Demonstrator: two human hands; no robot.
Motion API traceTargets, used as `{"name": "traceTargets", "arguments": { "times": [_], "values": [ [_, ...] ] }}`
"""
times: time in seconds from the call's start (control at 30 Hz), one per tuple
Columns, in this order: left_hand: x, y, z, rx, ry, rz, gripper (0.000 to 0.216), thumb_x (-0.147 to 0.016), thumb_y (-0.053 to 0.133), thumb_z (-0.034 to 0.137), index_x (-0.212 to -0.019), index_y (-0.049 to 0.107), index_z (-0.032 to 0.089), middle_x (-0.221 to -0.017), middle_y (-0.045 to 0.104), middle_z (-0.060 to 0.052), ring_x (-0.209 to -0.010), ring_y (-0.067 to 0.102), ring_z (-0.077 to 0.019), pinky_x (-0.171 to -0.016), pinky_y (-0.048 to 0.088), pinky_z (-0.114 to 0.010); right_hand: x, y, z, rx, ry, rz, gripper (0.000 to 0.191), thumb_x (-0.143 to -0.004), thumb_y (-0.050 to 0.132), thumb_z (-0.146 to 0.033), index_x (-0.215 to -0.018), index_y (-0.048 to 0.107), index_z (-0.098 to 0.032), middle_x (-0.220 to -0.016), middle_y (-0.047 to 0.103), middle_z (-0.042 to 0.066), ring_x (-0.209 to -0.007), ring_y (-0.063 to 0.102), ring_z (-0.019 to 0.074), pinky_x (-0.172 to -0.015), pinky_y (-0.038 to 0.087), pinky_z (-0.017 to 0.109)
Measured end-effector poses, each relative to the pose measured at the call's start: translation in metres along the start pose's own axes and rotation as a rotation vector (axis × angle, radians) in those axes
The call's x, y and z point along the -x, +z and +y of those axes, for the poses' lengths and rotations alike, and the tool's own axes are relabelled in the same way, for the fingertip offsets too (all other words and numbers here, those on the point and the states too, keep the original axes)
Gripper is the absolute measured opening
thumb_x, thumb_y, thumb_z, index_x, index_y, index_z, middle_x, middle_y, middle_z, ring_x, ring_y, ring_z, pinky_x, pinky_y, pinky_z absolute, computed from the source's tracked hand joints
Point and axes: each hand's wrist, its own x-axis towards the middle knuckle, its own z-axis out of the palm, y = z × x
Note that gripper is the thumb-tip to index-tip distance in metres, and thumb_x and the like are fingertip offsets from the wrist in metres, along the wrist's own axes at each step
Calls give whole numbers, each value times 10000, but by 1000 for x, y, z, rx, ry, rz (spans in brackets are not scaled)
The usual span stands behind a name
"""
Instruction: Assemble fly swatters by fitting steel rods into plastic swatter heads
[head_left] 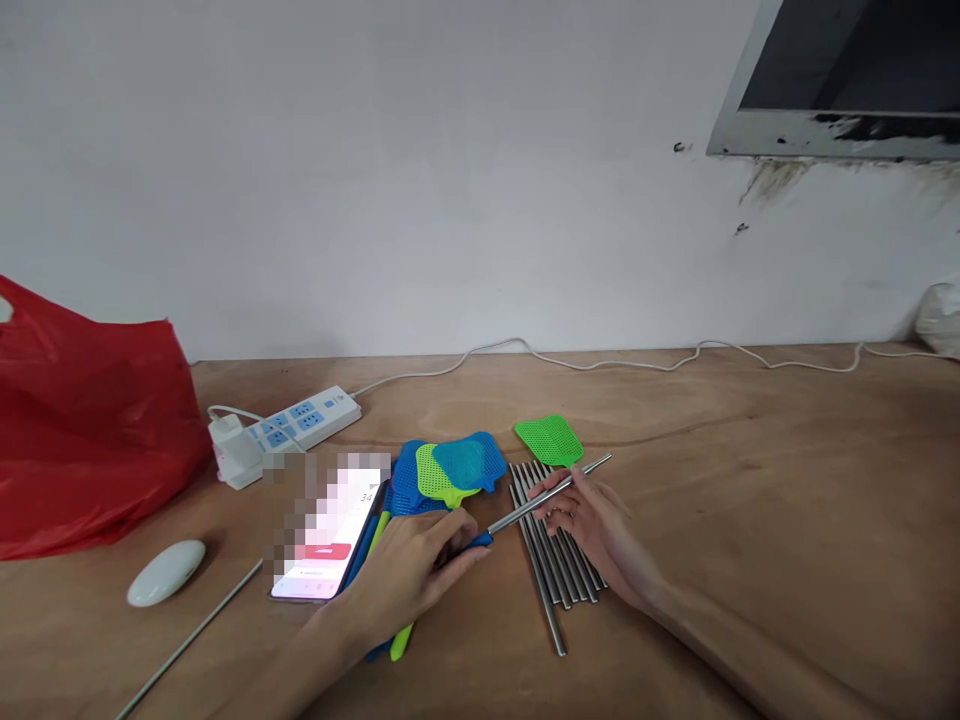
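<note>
A metal tube [517, 515] slants up to the right between my two hands, with a blue plastic end [480, 541] at its lower left. My left hand [420, 560] is closed round that blue end. Near the upper end, the fingers of my right hand [589, 515] pinch the tube. Several loose metal tubes [559, 560] lie side by side under my right hand. A green fly swatter head [550, 440] lies just beyond them. Blue and yellow-green fly swatter heads [450, 470] overlap in a pile past my left hand, which partly hides their handles.
A lit phone [326, 540] lies left of the pile. Behind it is a white power strip [307, 420] with a plug in it, its cord running along the wall. A red plastic bag [90, 420], a white mouse [166, 573] and a thin rod or cable [191, 638] occupy the left.
</note>
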Motion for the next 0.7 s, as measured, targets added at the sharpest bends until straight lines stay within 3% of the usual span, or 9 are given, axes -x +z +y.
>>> {"name": "traceTargets", "arguments": {
  "times": [0.2,0.3,0.5,0.7],
  "values": [
    [0,-1,-3,30,-41,58,225,-1004,494,393,-945,601,205,-720,610,26,-586,540,-130,-524,354,-225,-2,-2,2,39,-59,91,337,-735,789,-510,-747,744,-177,-858,705,60,-677,594,143,-569,478,262],
    [0,0,-3,38,-46,61,229,-997,508,409,-963,608,206,-724,612,26,-600,543,-132,-526,358,-224,-4,-3,3,118,-94,86,328,-729,801,-492,-825,743,-184,-797,716,52,-668,599,153,-570,477,264],
    [-1,3,-2,73,-30,41,207,-988,534,394,-969,626,210,-759,625,16,-664,581,-146,-573,405,-227,0,-2,5,325,-88,18,310,-689,825,-481,-772,716,-202,-733,721,31,-626,617,161,-572,508,282],
    [-1,4,1,119,18,1,216,-990,531,390,-962,638,205,-804,661,-8,-713,605,-157,-626,438,-240,8,0,11,455,-51,-53,262,-706,813,-436,-801,773,-195,-720,686,11,-554,522,105,-496,418,235]
  ]
}}
